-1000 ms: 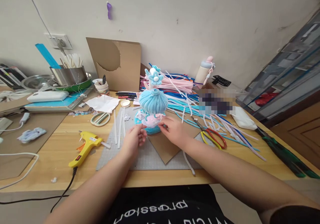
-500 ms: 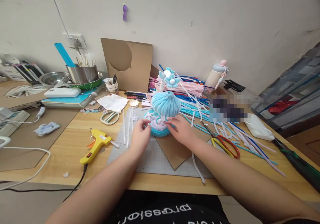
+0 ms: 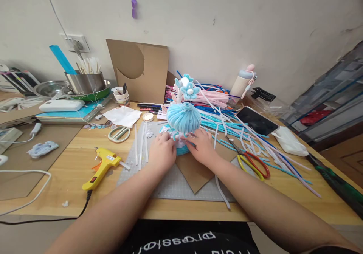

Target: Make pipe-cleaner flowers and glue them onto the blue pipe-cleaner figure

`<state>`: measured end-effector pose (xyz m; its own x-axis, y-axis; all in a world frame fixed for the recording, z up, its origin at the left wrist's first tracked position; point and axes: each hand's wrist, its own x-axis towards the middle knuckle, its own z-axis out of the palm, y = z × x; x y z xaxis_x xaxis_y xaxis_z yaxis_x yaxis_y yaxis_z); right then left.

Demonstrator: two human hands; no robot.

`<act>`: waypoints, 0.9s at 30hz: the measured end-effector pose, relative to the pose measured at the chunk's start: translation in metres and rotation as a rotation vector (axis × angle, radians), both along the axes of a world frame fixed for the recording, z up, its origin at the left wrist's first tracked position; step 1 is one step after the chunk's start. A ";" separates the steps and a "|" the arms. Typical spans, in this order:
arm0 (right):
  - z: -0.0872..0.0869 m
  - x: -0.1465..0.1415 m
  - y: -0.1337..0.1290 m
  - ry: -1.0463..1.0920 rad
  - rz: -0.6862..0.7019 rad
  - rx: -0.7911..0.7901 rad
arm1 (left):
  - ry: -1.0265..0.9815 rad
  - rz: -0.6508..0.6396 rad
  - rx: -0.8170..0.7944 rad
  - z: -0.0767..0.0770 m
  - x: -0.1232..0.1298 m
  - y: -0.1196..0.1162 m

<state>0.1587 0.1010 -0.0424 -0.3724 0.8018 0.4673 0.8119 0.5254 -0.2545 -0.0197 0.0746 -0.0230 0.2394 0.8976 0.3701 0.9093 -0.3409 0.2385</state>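
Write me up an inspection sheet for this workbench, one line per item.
Surface: wooden table with a grey mat on it.
Job's things: blue fuzzy craft piece, upright, flowers on top.
Clutter: pipe cleaners heaped behind and right; yellow glue gun lying left of the mat; phone at right.
Hands: left hand and right hand at the craft piece's lower part; left fingertips partly hidden.
Cables: black cable from the glue gun, over the near edge; white cable looped at left.
Surroundings: wall behind, with a socket; cardboard sheet with a rounded cutout standing before it.
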 end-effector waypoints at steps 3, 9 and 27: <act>-0.002 -0.001 0.000 -0.034 -0.003 0.010 | 0.037 0.016 0.013 -0.002 -0.001 -0.001; -0.004 -0.002 0.000 -0.086 -0.019 0.080 | 0.060 0.033 0.021 -0.005 -0.002 -0.001; -0.001 -0.005 -0.006 -0.097 0.007 0.063 | -0.071 0.021 0.036 -0.006 -0.009 0.005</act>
